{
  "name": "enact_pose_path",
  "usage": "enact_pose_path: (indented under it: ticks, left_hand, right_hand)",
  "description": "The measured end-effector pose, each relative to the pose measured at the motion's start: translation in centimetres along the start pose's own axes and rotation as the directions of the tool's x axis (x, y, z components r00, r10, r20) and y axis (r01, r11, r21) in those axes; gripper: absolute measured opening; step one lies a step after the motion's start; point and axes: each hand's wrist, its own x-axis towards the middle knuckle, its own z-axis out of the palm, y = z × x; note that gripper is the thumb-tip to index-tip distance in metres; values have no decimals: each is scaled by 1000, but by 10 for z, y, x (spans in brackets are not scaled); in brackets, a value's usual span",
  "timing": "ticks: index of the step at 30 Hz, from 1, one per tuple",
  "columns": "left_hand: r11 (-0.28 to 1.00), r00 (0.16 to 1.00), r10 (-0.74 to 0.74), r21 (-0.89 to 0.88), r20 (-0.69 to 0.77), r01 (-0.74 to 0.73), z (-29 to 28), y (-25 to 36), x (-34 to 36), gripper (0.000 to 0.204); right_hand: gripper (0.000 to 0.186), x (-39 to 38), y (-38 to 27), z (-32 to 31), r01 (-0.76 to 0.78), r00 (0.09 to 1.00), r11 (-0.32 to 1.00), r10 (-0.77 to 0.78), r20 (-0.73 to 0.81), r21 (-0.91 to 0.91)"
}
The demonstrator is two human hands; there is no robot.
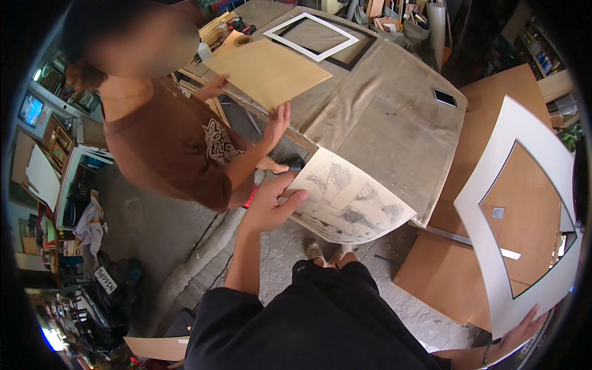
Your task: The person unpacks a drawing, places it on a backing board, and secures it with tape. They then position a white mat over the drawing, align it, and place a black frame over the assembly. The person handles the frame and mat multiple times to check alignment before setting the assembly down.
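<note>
My left hand (274,202) pinches the left edge of a cream sheet with a pencil drawing (354,200), thumb on top. The sheet bows slightly at the table's near corner. Off to the right, my right hand (523,330) grips the lower edge of a large white picture mat (515,126). The mat stands tilted, and brown cardboard shows through its window. Across from me at the left, a person in a brown T-shirt (179,132) has both hands at a thin tan board (271,71) over the table's edge.
A cloth-covered table (401,132) bears a white frame (336,31) overlapping a black frame (364,54), plus a phone (445,97). A tape roll (243,40) and a red-black power tool (240,26) lie beyond the board. Large cardboard sheets (441,277) stand right of the table.
</note>
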Motion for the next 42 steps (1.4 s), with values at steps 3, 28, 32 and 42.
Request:
enact_pose_path:
  ticks: [3, 28, 32, 42]
  left_hand:
    - [999, 1000, -19, -45, -17, 18, 6, -8, -4, 27]
    - [834, 558, -290, -492, -778, -252, -76, -202, 177, 24]
    - [835, 438, -381, -506, -814, -215, -77, -268, 216, 23]
    - [701, 319, -672, -713, -669, -20, -55, -353, 261, 21]
  right_hand:
    - [57, -5, -13, 27, 49, 996, 991, -39, -76, 125]
    - [49, 26, -52, 293, 53, 993, 837, -101, 59, 545]
    - [51, 12, -85, 313, 31, 989, 859, -99, 106, 511]
    - [52, -80, -192, 348, 9, 989, 834, -90, 119, 552]
